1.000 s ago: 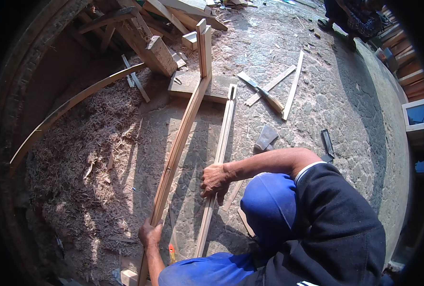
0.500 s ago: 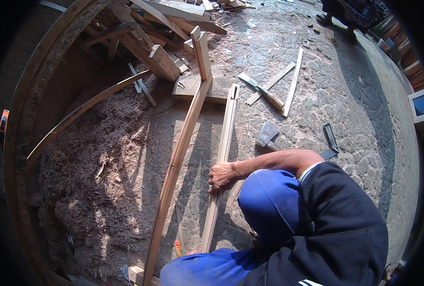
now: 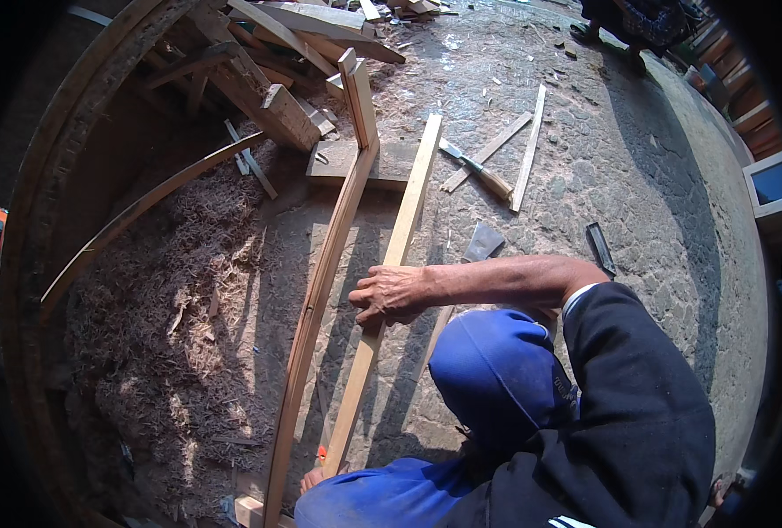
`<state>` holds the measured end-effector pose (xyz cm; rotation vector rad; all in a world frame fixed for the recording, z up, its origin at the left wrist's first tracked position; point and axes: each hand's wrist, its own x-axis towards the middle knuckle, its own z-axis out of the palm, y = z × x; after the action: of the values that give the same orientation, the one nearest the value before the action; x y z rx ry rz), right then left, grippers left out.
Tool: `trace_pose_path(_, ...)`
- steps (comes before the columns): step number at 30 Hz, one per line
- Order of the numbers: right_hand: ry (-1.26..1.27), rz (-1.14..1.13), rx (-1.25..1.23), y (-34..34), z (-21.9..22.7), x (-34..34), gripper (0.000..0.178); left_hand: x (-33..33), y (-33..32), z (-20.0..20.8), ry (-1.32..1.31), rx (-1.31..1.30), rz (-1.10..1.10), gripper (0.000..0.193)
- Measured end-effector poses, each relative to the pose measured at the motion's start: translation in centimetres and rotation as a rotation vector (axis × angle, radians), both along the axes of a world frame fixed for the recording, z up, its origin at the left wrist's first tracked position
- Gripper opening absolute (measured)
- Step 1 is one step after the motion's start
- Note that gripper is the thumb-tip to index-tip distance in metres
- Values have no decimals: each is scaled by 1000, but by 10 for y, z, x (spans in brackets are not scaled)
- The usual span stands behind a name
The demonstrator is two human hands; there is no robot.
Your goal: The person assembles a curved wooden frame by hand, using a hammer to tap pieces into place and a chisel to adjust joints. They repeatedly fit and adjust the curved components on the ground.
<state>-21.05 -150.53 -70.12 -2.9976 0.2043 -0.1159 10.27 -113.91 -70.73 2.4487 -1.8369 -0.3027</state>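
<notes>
My right hand is closed over the middle of a long pale wooden strip, knuckles up. The strip slants away from me, a smooth face up, its far end reaching past the right end of a wooden block. Beside my blue-clad knee, my left hand shows only its fingers, closed at the strip's near end; the rest is hidden. To the left runs a longer wooden piece, roughly parallel to the strip and crossing the block, with a short upright-looking part at its far end.
Curly shavings cover the ground at left, beside a curved timber. On the right lie a chisel, two thin strips, a hatchet head and a dark metal angle. Another person is at the far right.
The strip has been turned over, from a grooved face to a smooth one. Its far end reaches farther out, and my right hand has shifted left and slightly away. My left fingers have come into view.
</notes>
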Motion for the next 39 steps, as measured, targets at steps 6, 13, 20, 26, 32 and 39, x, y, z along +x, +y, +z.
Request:
trace_pose_path(6, 217, -138, 1, -21, -28, 6, 40, -38, -10, -12, 54, 12, 8, 43)
trace_pose_path(13, 113, -62, -2, -23, -38, 4, 50, -47, -8, -17, 171, 197, 152, 46)
trace_pose_path(20, -5, -44, 82, -33, -52, 10, 58, -50, -23, 6, 130, 92, 59, 43)
trace_pose_path(26, -42, -112, 147, -34, -19, 18, 70, -34, -13, -3, -72, -260, 61, 45)
trace_pose_path(32, -90, -112, 63, -31, -17, 38, 65, -6, -26, -2, -101, -364, 85, 38)
trace_pose_path(39, -16, -121, 4, -41, -28, 48, 69, 3, -28, -25, -53, -385, 110, 45)
